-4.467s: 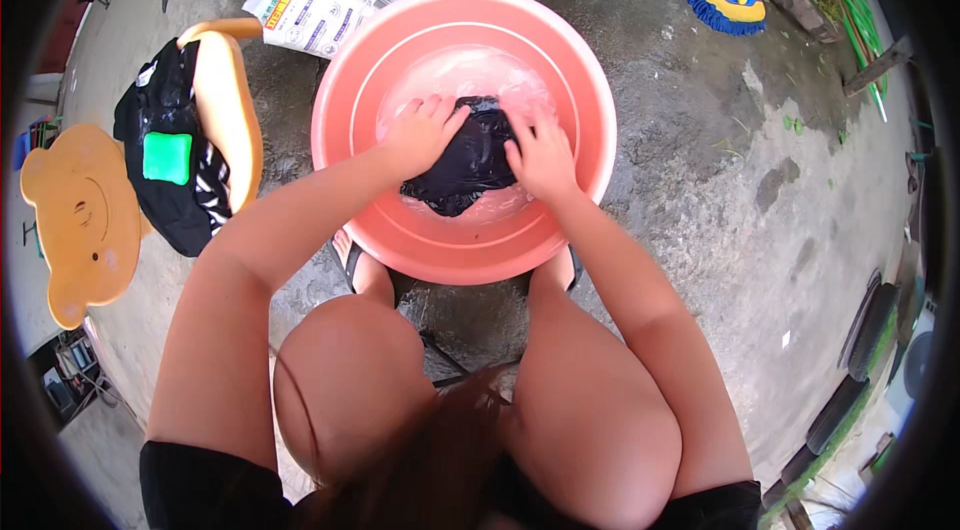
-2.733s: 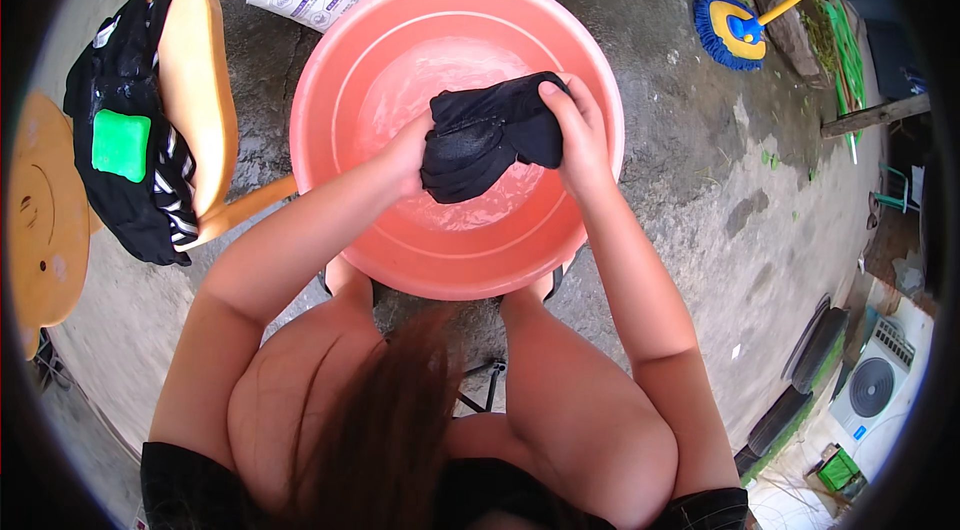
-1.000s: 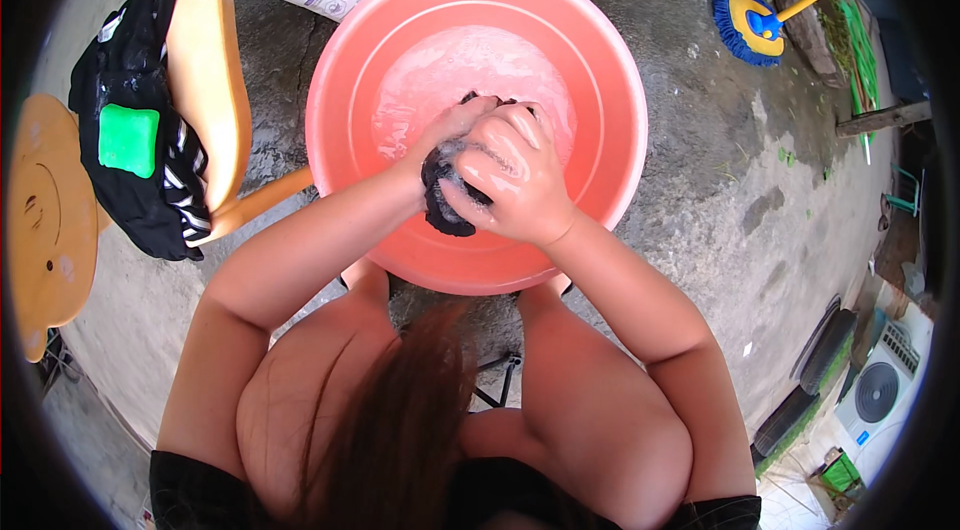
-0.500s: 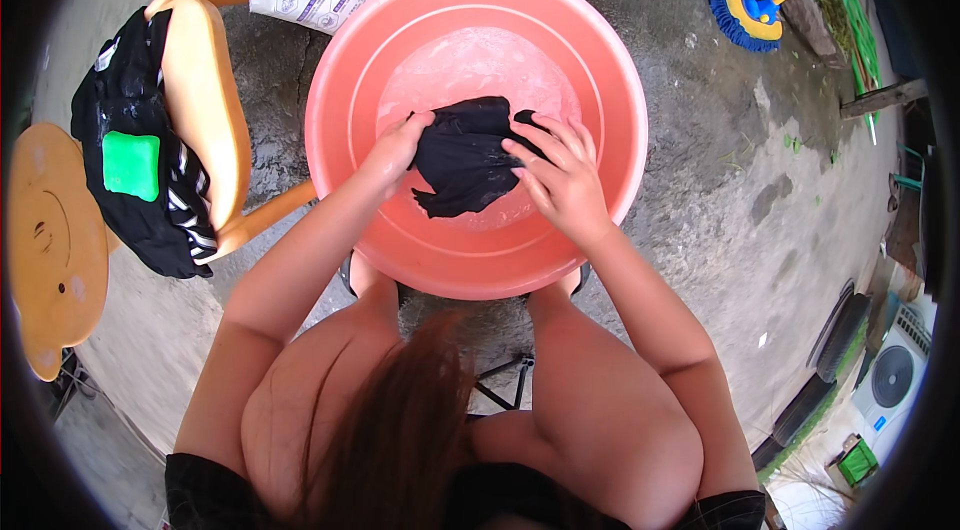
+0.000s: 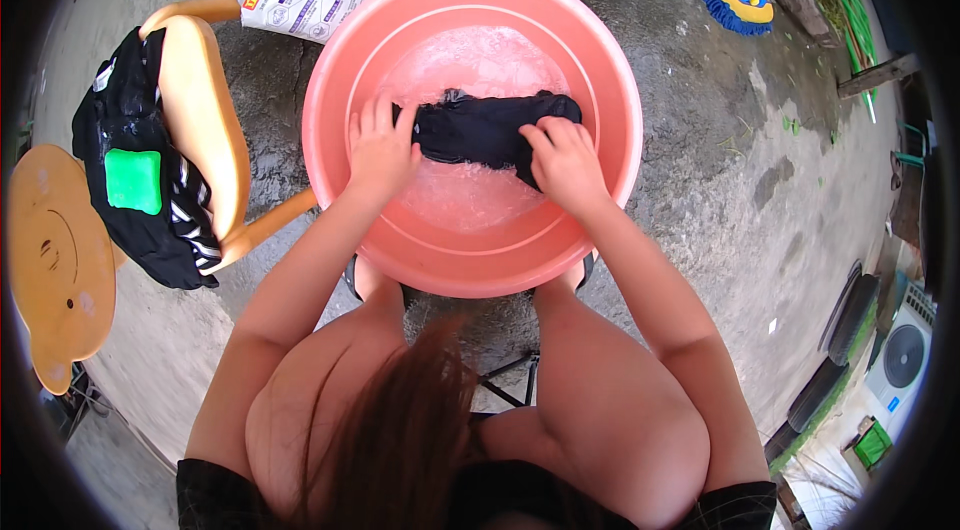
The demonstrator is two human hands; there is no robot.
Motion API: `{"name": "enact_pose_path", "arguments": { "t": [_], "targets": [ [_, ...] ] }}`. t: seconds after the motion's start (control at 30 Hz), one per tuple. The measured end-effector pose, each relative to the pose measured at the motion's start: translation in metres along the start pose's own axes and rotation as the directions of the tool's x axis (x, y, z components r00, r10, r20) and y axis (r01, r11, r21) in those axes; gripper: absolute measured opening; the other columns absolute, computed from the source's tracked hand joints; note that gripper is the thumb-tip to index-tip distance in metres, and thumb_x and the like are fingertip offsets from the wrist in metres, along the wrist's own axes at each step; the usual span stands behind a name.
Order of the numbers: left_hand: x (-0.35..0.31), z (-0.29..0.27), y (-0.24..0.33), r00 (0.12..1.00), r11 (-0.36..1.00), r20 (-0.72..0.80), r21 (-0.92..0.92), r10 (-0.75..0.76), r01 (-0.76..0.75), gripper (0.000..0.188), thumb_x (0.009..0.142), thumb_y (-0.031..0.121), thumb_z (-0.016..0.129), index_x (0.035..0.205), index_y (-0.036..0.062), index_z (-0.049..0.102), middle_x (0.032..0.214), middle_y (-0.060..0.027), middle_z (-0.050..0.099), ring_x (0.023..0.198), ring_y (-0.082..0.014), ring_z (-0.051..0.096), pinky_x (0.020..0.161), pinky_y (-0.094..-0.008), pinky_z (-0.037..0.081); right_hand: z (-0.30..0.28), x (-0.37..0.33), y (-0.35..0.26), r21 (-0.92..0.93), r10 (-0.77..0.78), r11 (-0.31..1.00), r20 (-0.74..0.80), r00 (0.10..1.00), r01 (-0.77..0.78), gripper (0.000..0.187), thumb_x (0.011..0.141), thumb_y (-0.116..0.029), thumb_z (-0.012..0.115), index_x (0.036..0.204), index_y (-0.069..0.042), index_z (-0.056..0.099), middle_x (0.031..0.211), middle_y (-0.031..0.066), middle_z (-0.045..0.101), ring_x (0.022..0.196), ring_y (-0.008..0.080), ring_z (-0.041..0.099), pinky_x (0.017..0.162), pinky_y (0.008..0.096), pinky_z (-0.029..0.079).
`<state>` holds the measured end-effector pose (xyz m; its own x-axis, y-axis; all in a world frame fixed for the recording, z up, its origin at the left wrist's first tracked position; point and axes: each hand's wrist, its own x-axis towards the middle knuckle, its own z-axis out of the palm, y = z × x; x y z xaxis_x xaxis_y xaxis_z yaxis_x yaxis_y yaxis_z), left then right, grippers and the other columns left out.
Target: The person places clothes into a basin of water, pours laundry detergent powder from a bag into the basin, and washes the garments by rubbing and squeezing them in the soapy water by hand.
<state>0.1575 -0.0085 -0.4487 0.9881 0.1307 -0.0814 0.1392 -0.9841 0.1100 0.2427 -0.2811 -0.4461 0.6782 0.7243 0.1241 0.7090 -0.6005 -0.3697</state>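
A household yard is suggested: wet, patchy concrete (image 5: 690, 260) is dotted with weeds (image 5: 788, 124), and 1 mop (image 5: 735, 0), 1 wash basin (image 5: 480, 277) and 1 air-conditioner unit (image 5: 904, 357) are seen.

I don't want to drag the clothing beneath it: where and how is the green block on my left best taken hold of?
Probably by two opposite side edges, pinched from above: the green block rests on a broad face with its top uncovered, while the black clothing beneath blocks a grip from below.

Single fisheye head view, looking steeply down past knees (image 5: 622, 398); basin (image 5: 470, 275) near, upper centre of frame.
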Motion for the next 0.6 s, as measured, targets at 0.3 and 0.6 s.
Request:
{"name": "enact_pose_path", "arguments": {
  "t": [0.3, 0.6],
  "targets": [
    [-0.001, 0.052, -0.008, 0.772, 0.924, 0.514, -0.135, 0.374, -0.358, 0.042, 0.069, 0.033, 0.077, 0.103, 0.0118, 0.062, 0.098, -0.01, 0.066, 0.109, -0.027, 0.056, 0.108, -0.0529, 0.03, 0.044, -0.014, -0.011, -0.078, 0.033, 0.997, 0.623, 0.782, 0.02, 0.045, 0.077, -0.032, 0.07, 0.116, -0.016, 0.057, 0.122, 0.0111, 0.057, 0.116, 0.0284, 0.05, 0.104, 0.0617, 0.03],
    [-0.014, 0.06, -0.002, 0.761, 0.935, 0.552, -0.286, 0.341, -0.211, 0.063, 0.068, 0.06, 0.071, 0.092, 0.0019, 0.073, 0.093, -0.0177, 0.067, 0.091, -0.0333, 0.064, 0.091, -0.0457, 0.045, 0.04, -0.013, 0.007, -0.178, 0.24, 0.969, 0.514, 0.824, -0.171, 0.024, 0.078, -0.02, 0.066, 0.1, -0.01, 0.063, 0.101, 0.0057, 0.065, 0.106, 0.0265, 0.059, 0.103, 0.0594, 0.033]
  ]
}}
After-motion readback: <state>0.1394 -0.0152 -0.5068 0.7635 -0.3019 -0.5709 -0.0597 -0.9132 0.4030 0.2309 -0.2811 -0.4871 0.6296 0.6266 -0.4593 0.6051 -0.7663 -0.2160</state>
